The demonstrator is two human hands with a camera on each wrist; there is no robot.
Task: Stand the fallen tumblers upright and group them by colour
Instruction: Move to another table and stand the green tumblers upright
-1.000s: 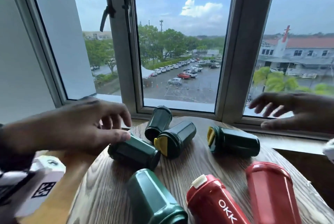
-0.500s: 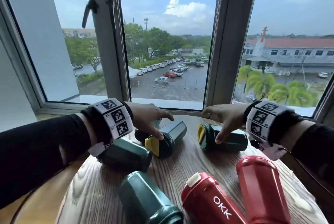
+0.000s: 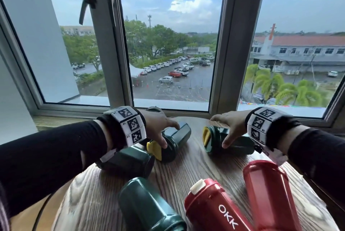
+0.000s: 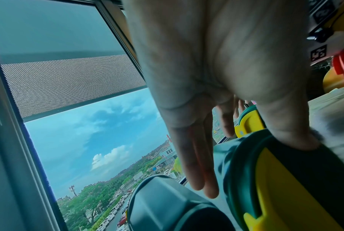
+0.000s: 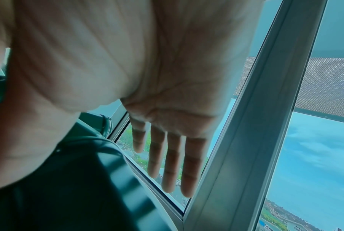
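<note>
While every tumbler lies on its side on the round wooden table [image 3: 186,173] before the window [image 3: 173,44], the left hand [image 3: 158,128] reaches over the green tumbler with the yellow lid flap [image 3: 171,143], thumb on its lid rim near the flap and fingers spread straight over its body; the left wrist view shows those fingers [image 4: 197,164] extended rather than wrapped round, so the hand is open and touching. This tumbler's long axis runs from near-left to far-right, lid toward the person. The right hand [image 3: 231,128] is laid over a second green tumbler [image 3: 235,144], thumb down on its near side, fingers [image 5: 171,156] straight and pointing toward the window frame, also open and not closed round it. That tumbler lies crosswise, its yellow-flapped lid pointing left and its base right, under the wrist. Just beside the left wrist a third green tumbler [image 3: 128,160] lies roughly left-right, and behind the left hand the end of a fourth green tumbler [image 3: 154,109] shows. At the near edge a fifth green tumbler [image 3: 147,206] points its base away from the person. To its right the red tumbler marked OKK [image 3: 214,208] lies with its white-tabbed lid pointing away, and just beside it the second red tumbler [image 3: 268,193] lies nearly parallel.
</note>
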